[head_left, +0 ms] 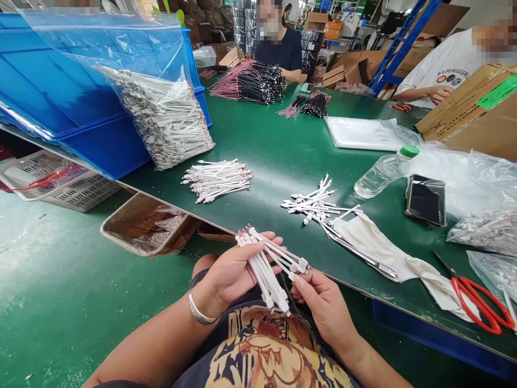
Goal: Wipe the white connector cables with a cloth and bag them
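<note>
My left hand [238,269] is closed around a bundle of short white cables [264,272], the thumb across the top and the reddish wire ends pointing up. My right hand [319,296] pinches the connector end of a white cable at the bundle's lower right. Beyond my hands, on the green table [274,151], lie a neat pile of white cables [218,180] to the left and a looser, scattered pile [313,202] to the right. A metal tweezers-like tool [363,256] rests by a white cloth [375,242], right of my hands.
Blue bin [81,91] and bag of white cables [169,118] stand at left. Bottle [383,172], phone [426,199], red-handled scissors [480,302] and carton [476,113] are at right. Black and pink wires [254,81] lie farther back. Two people sit across the table.
</note>
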A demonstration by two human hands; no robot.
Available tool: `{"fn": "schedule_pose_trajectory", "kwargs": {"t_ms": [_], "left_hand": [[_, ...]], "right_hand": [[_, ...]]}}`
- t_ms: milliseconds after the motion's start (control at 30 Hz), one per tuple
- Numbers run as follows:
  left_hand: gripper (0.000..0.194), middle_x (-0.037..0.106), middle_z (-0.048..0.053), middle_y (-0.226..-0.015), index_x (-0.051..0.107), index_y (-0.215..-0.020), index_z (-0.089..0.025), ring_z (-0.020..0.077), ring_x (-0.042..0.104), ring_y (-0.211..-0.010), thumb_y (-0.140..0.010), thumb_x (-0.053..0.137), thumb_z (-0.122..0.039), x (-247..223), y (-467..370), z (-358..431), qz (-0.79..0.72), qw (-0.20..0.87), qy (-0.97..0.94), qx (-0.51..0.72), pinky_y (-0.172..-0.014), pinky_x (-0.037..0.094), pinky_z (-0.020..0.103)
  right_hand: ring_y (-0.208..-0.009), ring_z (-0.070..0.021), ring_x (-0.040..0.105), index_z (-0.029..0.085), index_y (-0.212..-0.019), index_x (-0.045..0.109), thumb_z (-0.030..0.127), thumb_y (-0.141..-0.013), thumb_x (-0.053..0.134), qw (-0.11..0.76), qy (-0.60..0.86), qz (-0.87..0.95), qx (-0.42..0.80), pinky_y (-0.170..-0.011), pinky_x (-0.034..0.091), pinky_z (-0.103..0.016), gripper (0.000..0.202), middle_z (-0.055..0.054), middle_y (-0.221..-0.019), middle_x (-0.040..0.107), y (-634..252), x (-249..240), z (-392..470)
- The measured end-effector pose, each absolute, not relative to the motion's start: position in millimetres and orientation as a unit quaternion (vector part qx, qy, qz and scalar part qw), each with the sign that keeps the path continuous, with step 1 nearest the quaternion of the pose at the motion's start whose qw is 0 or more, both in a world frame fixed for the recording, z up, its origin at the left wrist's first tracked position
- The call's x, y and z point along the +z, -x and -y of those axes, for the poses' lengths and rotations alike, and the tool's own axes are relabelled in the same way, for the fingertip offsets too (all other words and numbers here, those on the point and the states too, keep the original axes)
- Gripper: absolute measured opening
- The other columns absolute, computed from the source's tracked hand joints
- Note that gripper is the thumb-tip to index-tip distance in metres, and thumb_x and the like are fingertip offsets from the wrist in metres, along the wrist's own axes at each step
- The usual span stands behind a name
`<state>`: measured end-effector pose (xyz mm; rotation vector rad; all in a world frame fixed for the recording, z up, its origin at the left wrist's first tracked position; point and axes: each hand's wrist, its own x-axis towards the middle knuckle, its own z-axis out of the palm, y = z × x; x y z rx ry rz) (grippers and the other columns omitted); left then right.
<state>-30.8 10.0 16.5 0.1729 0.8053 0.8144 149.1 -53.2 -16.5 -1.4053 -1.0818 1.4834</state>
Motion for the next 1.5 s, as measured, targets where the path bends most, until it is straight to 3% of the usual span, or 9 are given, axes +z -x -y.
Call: {"fn": "schedule_pose_trajectory", "kwargs": {"t_ms": [133, 300, 567, 733, 967, 1233, 1367, 1500], "left_hand": [[0.025, 0.061, 0.012, -0.114, 0.060, -0.106, -0.014, 0.0228, 0.063, -0.092, -0.081, 0.056, -0.013, 18.2, 29.4, -12.0, -0.371, 0.835, -0.083, 0.398, -0.088, 0.047, 0.048], [0.024, 0.064, 0.011, -0.108, 0.059, -0.104, -0.014, 0.0217, 0.064, -0.087, -0.081, 0.054, -0.011, 22.2, 26.0, -14.9, -0.369, 0.833, -0.069, 0.406, -0.085, 0.049, 0.046], [0.027, 0.064, 0.011, -0.110, 0.058, -0.108, -0.014, 0.0211, 0.064, -0.086, -0.081, 0.054, -0.011, 20.6, 26.2, -15.7, -0.384, 0.828, -0.078, 0.401, -0.084, 0.050, 0.044], [0.028, 0.065, 0.012, -0.107, 0.059, -0.108, -0.012, 0.0210, 0.065, -0.088, -0.080, 0.055, -0.010, 18.0, 25.1, -16.7, -0.380, 0.827, -0.076, 0.408, -0.090, 0.047, 0.040], [0.024, 0.064, 0.010, -0.109, 0.060, -0.105, -0.014, 0.0205, 0.064, -0.082, -0.082, 0.053, -0.011, 17.0, 25.2, -16.4, -0.372, 0.833, -0.078, 0.402, -0.079, 0.051, 0.043], [0.025, 0.062, 0.010, -0.113, 0.058, -0.107, -0.014, 0.0204, 0.064, -0.085, -0.082, 0.054, -0.011, 16.9, 26.5, -15.7, -0.369, 0.836, -0.076, 0.400, -0.078, 0.052, 0.042], [0.024, 0.063, 0.010, -0.109, 0.058, -0.106, -0.013, 0.0202, 0.064, -0.084, -0.083, 0.053, -0.011, 18.6, 24.6, -15.8, -0.372, 0.831, -0.076, 0.406, -0.078, 0.052, 0.042], [0.023, 0.064, 0.011, -0.108, 0.058, -0.105, -0.012, 0.0206, 0.064, -0.084, -0.083, 0.053, -0.010, 19.5, 22.4, -15.0, -0.371, 0.831, -0.079, 0.408, -0.078, 0.053, 0.041]], "right_hand": [[-0.063, -0.0115, 0.048, 0.017, -0.072, 0.058, 0.045, -0.082, 0.055, 0.407, 0.535, 0.411, 0.616, -0.060, 0.040, -0.023, 0.030, -0.001, -0.069, 0.058, -149.3, -16.6, 52.8], [-0.062, -0.0092, 0.047, 0.017, -0.092, 0.063, 0.041, -0.078, 0.062, 0.335, 0.435, 0.390, 0.739, -0.059, 0.039, -0.022, 0.027, 0.000, -0.077, 0.060, -144.8, -17.4, 53.5], [-0.069, -0.0115, 0.051, 0.016, -0.081, 0.062, 0.036, -0.073, 0.070, 0.371, 0.457, 0.349, 0.729, -0.066, 0.040, -0.024, 0.022, -0.001, -0.076, 0.062, -143.7, -13.8, 54.2], [-0.062, -0.0089, 0.050, 0.017, -0.080, 0.060, 0.035, -0.070, 0.072, 0.375, 0.445, 0.314, 0.750, -0.061, 0.040, -0.021, 0.023, 0.001, -0.073, 0.062, -145.5, -12.3, 53.5], [-0.060, -0.0087, 0.047, 0.014, -0.079, 0.062, 0.043, -0.086, 0.052, 0.386, 0.449, 0.359, 0.721, -0.057, 0.038, -0.022, 0.031, -0.002, -0.070, 0.059, -148.4, -20.6, 54.3], [-0.066, -0.0135, 0.049, 0.017, -0.089, 0.062, 0.047, -0.091, 0.039, 0.413, 0.434, 0.347, 0.721, -0.057, 0.040, -0.025, 0.038, -0.004, -0.072, 0.057, -147.3, -21.8, 55.7], [-0.062, -0.0097, 0.045, 0.017, -0.086, 0.062, 0.041, -0.086, 0.052, 0.396, 0.426, 0.359, 0.730, -0.057, 0.038, -0.022, 0.027, -0.001, -0.074, 0.057, -147.7, -19.3, 55.7], [-0.068, -0.0097, 0.046, 0.020, -0.104, 0.060, 0.035, -0.077, 0.065, 0.367, 0.414, 0.350, 0.756, -0.056, 0.036, -0.019, 0.031, -0.001, -0.086, 0.060, -143.0, -12.0, 52.3]]}}
